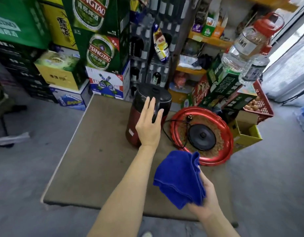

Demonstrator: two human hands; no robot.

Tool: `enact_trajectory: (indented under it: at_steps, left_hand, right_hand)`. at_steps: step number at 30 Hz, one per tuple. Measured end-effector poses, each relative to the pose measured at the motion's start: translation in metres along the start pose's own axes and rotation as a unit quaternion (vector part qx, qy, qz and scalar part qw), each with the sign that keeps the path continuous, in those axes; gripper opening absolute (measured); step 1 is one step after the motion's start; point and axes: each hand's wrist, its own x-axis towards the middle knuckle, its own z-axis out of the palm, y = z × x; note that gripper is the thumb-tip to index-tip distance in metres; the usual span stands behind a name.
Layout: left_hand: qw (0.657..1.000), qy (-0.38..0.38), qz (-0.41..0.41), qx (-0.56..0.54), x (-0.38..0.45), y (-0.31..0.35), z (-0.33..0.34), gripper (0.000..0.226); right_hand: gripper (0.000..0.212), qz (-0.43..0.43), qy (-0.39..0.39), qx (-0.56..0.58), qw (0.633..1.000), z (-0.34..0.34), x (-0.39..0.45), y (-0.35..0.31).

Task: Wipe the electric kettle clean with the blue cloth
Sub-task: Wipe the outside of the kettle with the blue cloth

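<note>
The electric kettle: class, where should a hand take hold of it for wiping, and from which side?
Probably grip the black handle on the electric kettle, coming from the near side. It runs vertically down the side facing the person; the left hand is already open there.

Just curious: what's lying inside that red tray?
In the red tray lie the kettle's black round base and its cord with plug, on a brownish tray floor. The blue cloth hides its near rim.
</note>
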Motion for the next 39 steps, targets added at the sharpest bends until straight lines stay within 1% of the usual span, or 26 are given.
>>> enact_trajectory:
  at_steps: [3, 6, 8, 12, 14, 15, 16, 17, 18, 19, 20, 21, 22, 23, 24, 25, 27, 29, 31, 32, 33, 34, 36, 37, 38, 39]
  left_hand:
    - [1.000, -0.013, -0.011, 0.000, -0.038, -0.005, -0.007, 0.044]
    - [0.996, -0.084, -0.010, -0.007, -0.078, -0.011, -0.015, 0.047]
    - [0.993, -0.117, 0.007, 0.022, -0.095, -0.015, -0.019, 0.047]
    - [0.987, -0.138, 0.003, 0.085, -0.100, -0.017, -0.026, 0.051]
    - [0.983, -0.150, 0.000, 0.102, -0.101, -0.016, -0.036, 0.058]
    - [0.985, -0.148, -0.018, 0.092, -0.104, -0.015, -0.043, 0.064]
    - [0.986, -0.141, -0.056, 0.066, -0.109, -0.011, -0.052, 0.070]
    - [0.984, -0.133, -0.115, 0.023, -0.115, -0.007, -0.064, 0.076]
    - [0.971, -0.127, -0.199, -0.039, -0.123, 0.001, -0.076, 0.082]
    - [0.937, -0.134, -0.301, -0.120, -0.129, 0.008, -0.090, 0.085]
    - [0.873, -0.161, -0.406, -0.218, -0.135, 0.016, -0.103, 0.085]
    - [0.779, -0.204, -0.496, -0.326, -0.139, 0.022, -0.116, 0.084]
    - [0.671, -0.241, -0.559, -0.423, -0.143, 0.030, -0.129, 0.083]
    - [0.587, -0.249, -0.597, -0.486, -0.144, 0.036, -0.141, 0.082]
    - [0.535, -0.242, -0.615, -0.526, -0.144, 0.041, -0.150, 0.082]
    - [0.519, -0.230, -0.618, -0.544, -0.143, 0.043, -0.157, 0.081]
    - [0.523, -0.209, -0.615, -0.552, -0.137, 0.047, -0.164, 0.072]
    - [0.537, -0.161, -0.628, -0.539, -0.131, 0.049, -0.168, 0.060]
    - [0.550, -0.103, -0.630, -0.539, -0.124, 0.044, -0.175, 0.054]
    - [0.560, -0.073, -0.626, -0.537, -0.120, 0.040, -0.181, 0.051]
    - [0.573, -0.044, -0.619, -0.536, -0.116, 0.033, -0.188, 0.049]
    - [0.587, -0.019, -0.611, -0.531, -0.112, 0.026, -0.195, 0.048]
    - [0.624, 0.024, -0.600, -0.500, -0.104, 0.014, -0.205, 0.048]
    - [0.645, 0.038, -0.594, -0.480, -0.100, 0.007, -0.207, 0.047]
    - [0.665, 0.043, -0.585, -0.462, -0.096, 0.002, -0.207, 0.045]
    - [0.684, 0.043, -0.572, -0.451, -0.092, -0.001, -0.207, 0.042]
  right_hand:
    - [0.036, -0.001, 0.014, -0.013, 1.000, -0.008, -0.003, -0.004]
    - [0.033, -0.001, 0.014, -0.015, 1.000, -0.015, -0.008, -0.008]
    - [0.033, 0.001, 0.020, -0.017, 1.000, -0.019, -0.013, -0.011]
    - [0.033, 0.009, 0.030, -0.036, 0.999, -0.028, -0.019, -0.013]
    - [0.041, 0.021, 0.013, -0.040, 0.999, -0.031, -0.023, -0.014]
    - [0.044, 0.025, -0.001, -0.039, 0.999, -0.033, -0.025, -0.014]
    - [0.044, 0.030, -0.014, -0.040, 0.999, -0.034, -0.027, -0.014]
    - [0.044, 0.037, -0.024, -0.041, 0.998, -0.035, -0.030, -0.013]
    - [0.044, 0.043, -0.037, -0.042, 0.998, -0.035, -0.031, -0.012]
    - [0.048, 0.051, -0.052, -0.043, 0.996, -0.033, -0.033, -0.010]
    - [0.054, 0.056, -0.067, -0.047, 0.995, -0.030, -0.033, -0.007]
    - [0.058, 0.062, -0.082, -0.055, 0.993, -0.025, -0.034, -0.003]
    - [0.060, 0.072, -0.092, -0.065, 0.991, -0.020, -0.032, 0.001]
    - [0.060, 0.082, -0.100, -0.076, 0.989, -0.014, -0.032, 0.006]
    - [0.059, 0.091, -0.105, -0.098, 0.985, -0.006, -0.033, 0.011]
    - [0.055, 0.099, -0.107, -0.129, 0.981, 0.002, -0.034, 0.017]
    - [0.041, 0.104, -0.098, -0.185, 0.972, 0.014, -0.034, 0.028]
    - [0.041, 0.097, -0.068, -0.232, 0.965, 0.025, -0.032, 0.034]
    - [0.043, 0.061, -0.016, -0.308, 0.949, 0.031, -0.026, 0.036]
    - [0.043, 0.021, 0.009, -0.361, 0.932, 0.030, -0.021, 0.036]
    - [0.044, -0.037, 0.029, -0.419, 0.907, 0.029, -0.016, 0.037]
    - [0.048, -0.108, 0.038, -0.474, 0.873, 0.027, -0.010, 0.038]
    - [0.067, -0.243, 0.034, -0.545, 0.801, 0.027, 0.004, 0.039]
    - [0.079, -0.286, 0.023, -0.561, 0.776, 0.028, 0.014, 0.042]
    - [0.088, -0.311, 0.009, -0.571, 0.760, 0.031, 0.025, 0.045]
    - [0.093, -0.326, -0.005, -0.573, 0.752, 0.036, 0.038, 0.049]
